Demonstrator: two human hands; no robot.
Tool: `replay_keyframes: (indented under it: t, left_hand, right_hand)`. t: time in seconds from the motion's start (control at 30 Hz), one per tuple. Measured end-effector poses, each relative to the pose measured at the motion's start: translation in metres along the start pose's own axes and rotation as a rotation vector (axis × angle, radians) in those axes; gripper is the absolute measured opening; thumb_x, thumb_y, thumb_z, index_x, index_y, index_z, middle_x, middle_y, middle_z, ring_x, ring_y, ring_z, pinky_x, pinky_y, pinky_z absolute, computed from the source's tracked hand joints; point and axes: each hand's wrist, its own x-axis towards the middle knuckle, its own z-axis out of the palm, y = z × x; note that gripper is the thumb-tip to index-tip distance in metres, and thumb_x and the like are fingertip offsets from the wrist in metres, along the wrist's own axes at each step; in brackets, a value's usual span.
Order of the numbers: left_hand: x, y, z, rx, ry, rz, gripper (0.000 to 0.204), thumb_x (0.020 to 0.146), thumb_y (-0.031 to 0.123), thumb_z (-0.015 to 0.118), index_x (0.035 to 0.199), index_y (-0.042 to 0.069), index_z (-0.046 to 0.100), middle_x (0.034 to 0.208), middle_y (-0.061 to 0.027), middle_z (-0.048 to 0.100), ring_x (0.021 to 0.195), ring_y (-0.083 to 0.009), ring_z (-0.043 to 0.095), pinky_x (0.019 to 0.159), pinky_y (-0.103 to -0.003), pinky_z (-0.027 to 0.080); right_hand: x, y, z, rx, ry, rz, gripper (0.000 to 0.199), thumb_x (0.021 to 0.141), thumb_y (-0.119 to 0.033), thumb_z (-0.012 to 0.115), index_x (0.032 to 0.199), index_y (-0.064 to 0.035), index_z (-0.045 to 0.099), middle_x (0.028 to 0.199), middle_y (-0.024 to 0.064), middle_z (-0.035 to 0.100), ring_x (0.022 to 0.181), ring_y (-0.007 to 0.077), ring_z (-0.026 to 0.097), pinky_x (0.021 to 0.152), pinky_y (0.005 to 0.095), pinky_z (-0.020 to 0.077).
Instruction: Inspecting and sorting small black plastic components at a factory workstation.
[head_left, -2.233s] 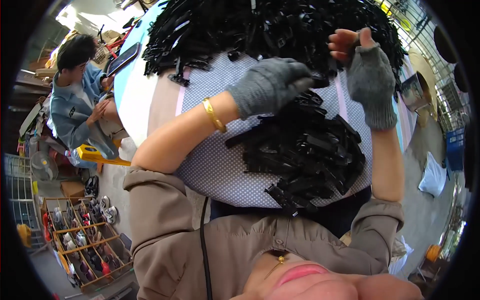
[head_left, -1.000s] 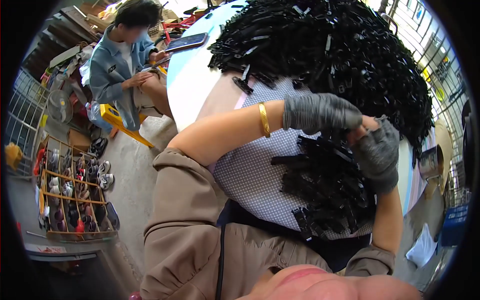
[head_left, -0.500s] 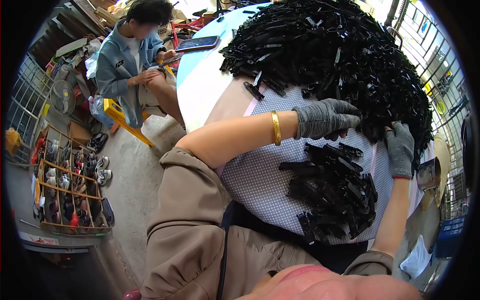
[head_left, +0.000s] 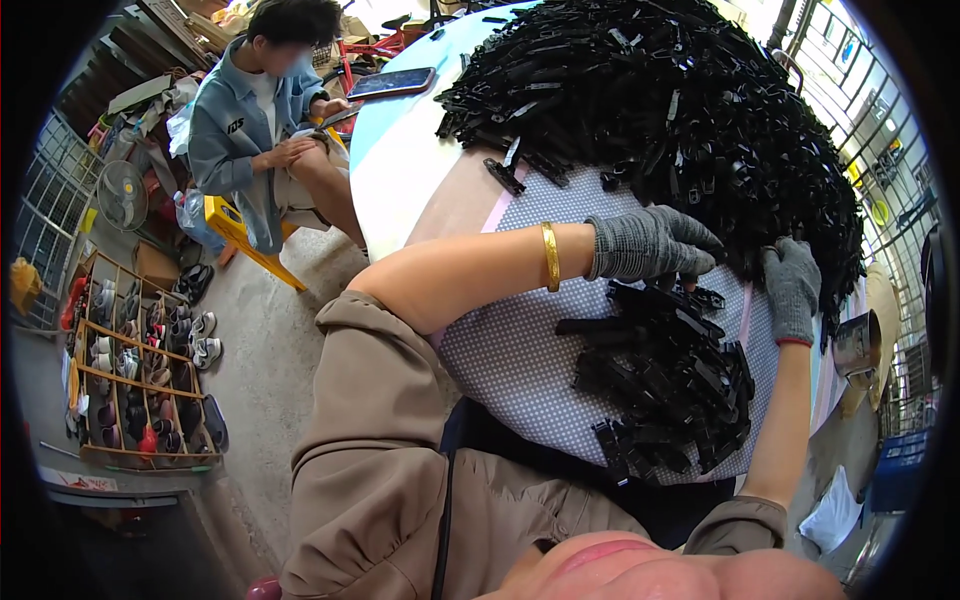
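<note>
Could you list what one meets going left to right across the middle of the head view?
Shoe rack → yellow stool → gold bangle → left hand in a grey glove → right hand in a grey glove, at the edge of the big pile of black plastic parts.

A small pile of parts [head_left: 665,385] lies on the cloth [head_left: 510,350], before the big heap [head_left: 660,110].

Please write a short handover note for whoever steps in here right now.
Left hand, grey-gloved, rests on black plastic pieces at the edge of the large heap; whether it grips one is hidden.
Right hand, also gloved, touches the heap's near edge.
A smaller pile of black pieces lies on the dotted cloth nearer the body.
Done: that smaller pile is set apart.
Left: the large heap on the round table remains.
</note>
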Motion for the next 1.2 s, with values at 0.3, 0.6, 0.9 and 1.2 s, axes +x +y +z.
replay_keyframes:
  t: [0.3,0.6,0.9,1.2]
  left_hand:
    - [-0.001,0.011,0.000,-0.029,0.137,0.012,0.037,0.085,0.025,0.063,0.116,0.006,0.057,0.095,-0.0064,0.064,0.069,-0.0101,0.061,0.054,-0.021,0.050]
    - [0.002,0.003,-0.004,-0.143,0.073,0.105,0.040,0.084,0.026,0.063,0.113,-0.001,0.056,0.092,-0.0116,0.064,0.079,-0.0165,0.064,0.065,-0.027,0.054]
    - [0.006,-0.019,0.002,-0.147,0.120,0.390,0.031,0.078,0.014,0.066,0.107,0.005,0.059,0.101,-0.0119,0.061,0.089,-0.0233,0.062,0.075,-0.030,0.053]
    - [0.003,-0.016,-0.004,0.906,0.148,0.728,0.035,0.070,0.020,0.072,0.099,0.007,0.059,0.093,-0.0097,0.062,0.084,-0.0279,0.061,0.073,-0.036,0.052]
  right_hand:
    - [-0.002,0.008,-0.013,0.863,0.015,0.129,0.021,0.084,-0.023,0.061,0.079,-0.0034,0.058,0.072,0.0054,0.054,0.064,0.0161,0.052,0.060,0.0265,0.0421]
    - [-0.047,-0.079,-0.058,1.087,-0.181,-0.023,0.015,0.086,-0.015,0.059,0.080,-0.0022,0.056,0.070,-0.0018,0.050,0.063,0.0061,0.043,0.059,0.0209,0.0363]
    - [-0.044,-0.088,-0.064,0.726,0.235,-0.707,0.035,0.063,0.004,0.069,0.095,-0.0079,0.063,0.077,0.0080,0.060,0.067,0.0236,0.060,0.059,0.0320,0.0469]
    - [-0.051,-0.093,-0.076,0.259,0.232,-0.870,0.040,0.065,-0.004,0.064,0.105,-0.0111,0.060,0.086,0.0052,0.060,0.069,0.0233,0.058,0.056,0.0351,0.0448]
